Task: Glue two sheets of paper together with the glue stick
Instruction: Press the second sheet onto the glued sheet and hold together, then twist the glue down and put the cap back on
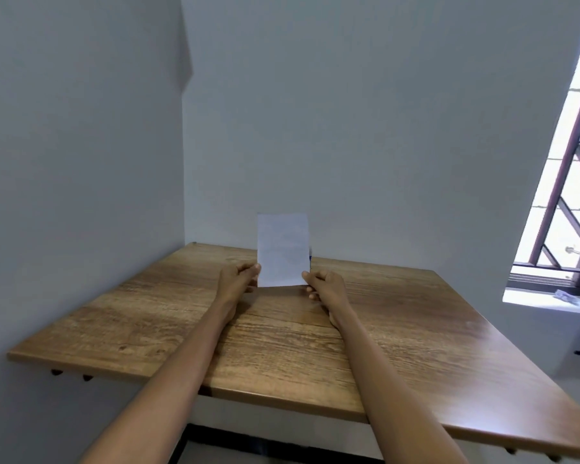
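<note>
A white sheet of paper (283, 250) is held upright above the far middle of the wooden table (148, 316). My left hand (238, 279) pinches its lower left corner. My right hand (322, 283) pinches its lower right corner. Whether this is one sheet or two together cannot be told. A small blue sliver (310, 259) peeks out behind the paper's right edge; what it belongs to is hidden. No glue stick shows elsewhere on the table.
Grey walls stand close behind and to the left of the table. A window with a dark red grille (570, 182) is at the right, with a small object on its sill (565, 295).
</note>
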A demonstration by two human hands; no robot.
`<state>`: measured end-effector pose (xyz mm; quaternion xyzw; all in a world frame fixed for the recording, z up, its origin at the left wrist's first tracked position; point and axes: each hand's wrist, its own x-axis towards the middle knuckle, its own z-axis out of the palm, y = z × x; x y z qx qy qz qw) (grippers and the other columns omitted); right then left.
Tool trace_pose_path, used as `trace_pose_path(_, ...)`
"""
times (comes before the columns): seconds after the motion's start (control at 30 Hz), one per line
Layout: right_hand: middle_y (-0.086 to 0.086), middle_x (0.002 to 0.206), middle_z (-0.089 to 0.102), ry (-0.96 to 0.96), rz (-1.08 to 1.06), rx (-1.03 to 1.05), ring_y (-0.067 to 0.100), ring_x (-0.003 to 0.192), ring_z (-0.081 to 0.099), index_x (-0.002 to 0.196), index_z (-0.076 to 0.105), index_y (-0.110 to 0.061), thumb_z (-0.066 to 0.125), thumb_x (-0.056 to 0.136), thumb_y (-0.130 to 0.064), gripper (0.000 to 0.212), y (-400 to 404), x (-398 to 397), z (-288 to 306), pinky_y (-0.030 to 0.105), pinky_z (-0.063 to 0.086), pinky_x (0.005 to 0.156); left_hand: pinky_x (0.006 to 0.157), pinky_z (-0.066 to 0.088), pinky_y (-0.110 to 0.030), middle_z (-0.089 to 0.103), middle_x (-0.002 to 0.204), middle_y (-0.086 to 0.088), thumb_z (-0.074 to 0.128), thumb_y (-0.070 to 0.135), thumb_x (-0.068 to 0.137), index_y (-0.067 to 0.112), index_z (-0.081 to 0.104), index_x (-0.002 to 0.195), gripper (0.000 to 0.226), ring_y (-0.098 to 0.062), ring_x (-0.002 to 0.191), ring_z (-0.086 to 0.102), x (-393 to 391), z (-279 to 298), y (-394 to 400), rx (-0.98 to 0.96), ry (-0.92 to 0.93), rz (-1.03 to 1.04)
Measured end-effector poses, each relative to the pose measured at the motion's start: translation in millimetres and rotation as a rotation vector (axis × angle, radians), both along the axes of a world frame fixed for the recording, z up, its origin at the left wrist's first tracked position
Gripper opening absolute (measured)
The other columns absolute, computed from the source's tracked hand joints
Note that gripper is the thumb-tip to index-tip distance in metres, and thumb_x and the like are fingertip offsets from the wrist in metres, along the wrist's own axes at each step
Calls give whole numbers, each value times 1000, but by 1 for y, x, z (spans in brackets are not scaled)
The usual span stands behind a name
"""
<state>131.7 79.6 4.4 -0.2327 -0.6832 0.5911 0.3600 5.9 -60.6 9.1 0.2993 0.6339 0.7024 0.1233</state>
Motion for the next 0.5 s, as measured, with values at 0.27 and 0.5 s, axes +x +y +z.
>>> trace_pose_path(0.27,3,68,61,-77,-309,40,11,61,59,92,67,-9,53,95,-19,18,58,69,3,21,46,61,60,43,-23,62,66,-4,65,10,82,12,65,71,11,-14,59,57,57,13,102,-133,138,58)
trace_pose_path(0.5,12,110,62,-438,-570,242,28,98,56,104,61,-3,55,88,-15,21,109,118,-4,31,42,76,79,45,-26,68,110,-8,69,17,79,9,67,103,26,-23,104,62,96,-8,172,-412,346,24)
